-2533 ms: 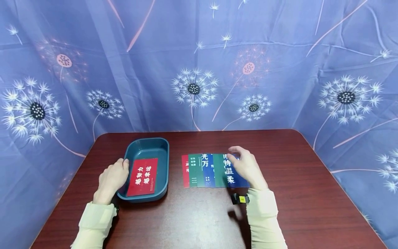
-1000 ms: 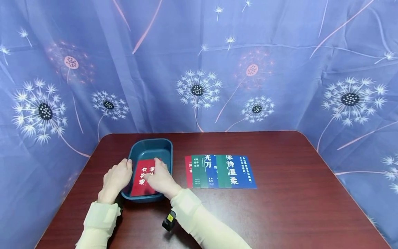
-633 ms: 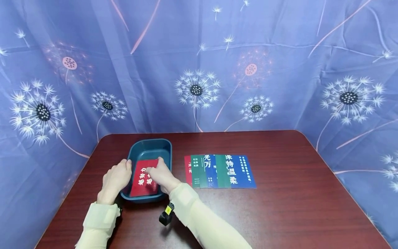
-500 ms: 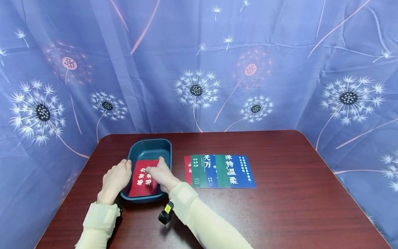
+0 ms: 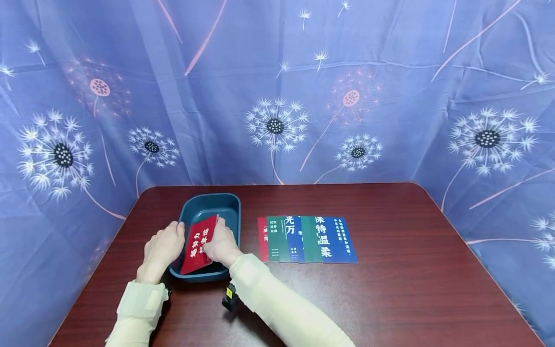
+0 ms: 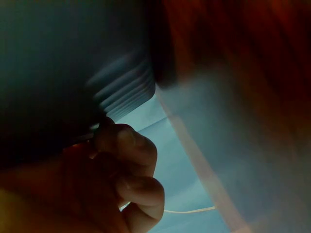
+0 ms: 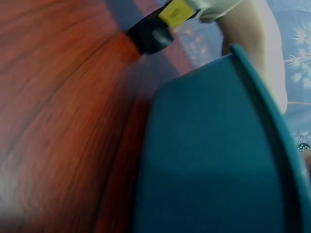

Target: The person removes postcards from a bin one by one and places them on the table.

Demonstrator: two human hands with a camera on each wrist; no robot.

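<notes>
A teal plastic tray [image 5: 237,212] stands at the left of the table. Inside its near part is a red card [image 5: 195,248] with white characters, its right side raised and tilted. My right hand [image 5: 222,243] pinches that right edge, thumb on the printed face; the other fingertips are hidden behind. On the tray's left rim my left hand [image 5: 162,248] keeps its grip. Its curled fingers [image 6: 138,150] show against the dark tray wall [image 6: 63,58] in the left wrist view. The tray's outer wall [image 7: 209,145] fills much of the right wrist view, where the card is out of sight.
Right of the tray lies an overlapping row of red, green and blue cards [image 5: 338,241] on the brown wooden table [image 5: 403,289]. A blue dandelion-print curtain [image 5: 208,120] surrounds the back and sides. A black wrist camera [image 5: 230,298] hangs under the right sleeve.
My right hand has gone from the card row to the tray and taken hold of the red card. The card's right side has risen in the last half second. My left hand stays put.
</notes>
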